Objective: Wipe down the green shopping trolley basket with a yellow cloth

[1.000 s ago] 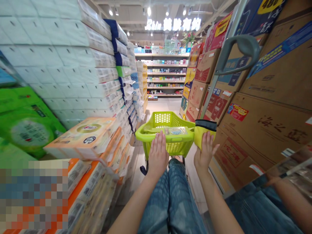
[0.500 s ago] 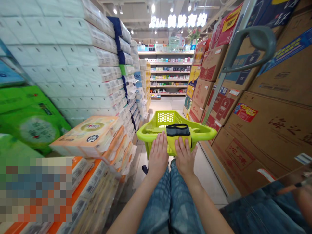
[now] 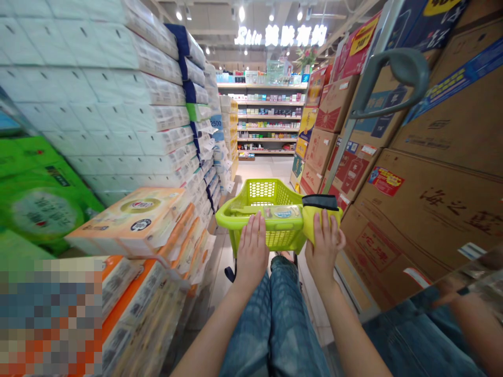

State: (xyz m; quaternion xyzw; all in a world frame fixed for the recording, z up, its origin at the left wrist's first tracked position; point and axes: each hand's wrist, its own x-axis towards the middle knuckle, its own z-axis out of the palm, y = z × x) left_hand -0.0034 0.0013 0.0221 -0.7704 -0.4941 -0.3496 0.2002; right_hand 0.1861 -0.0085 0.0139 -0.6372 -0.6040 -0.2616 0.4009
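Between white plastic-wrapped packs (image 3: 94, 86) at ten o'clock and brown cardboard cartons (image 3: 444, 178) at two, a lime-green perforated plastic basket (image 3: 225, 215) at twelve bears the flat, unclenched left grip (image 3: 252, 256), the right grip (image 3: 323, 254) covering yellow-and-grey fabric (image 3: 309, 221) at one, pinch unclear.

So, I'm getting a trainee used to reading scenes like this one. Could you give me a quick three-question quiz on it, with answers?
1. Which hand is on the yellow cloth?
2. What colour is the basket? A) red B) lime green C) white
3. True or false: cardboard boxes are stacked along the right side of the picture.

Key: 1. The right hand. 2. B. 3. True.
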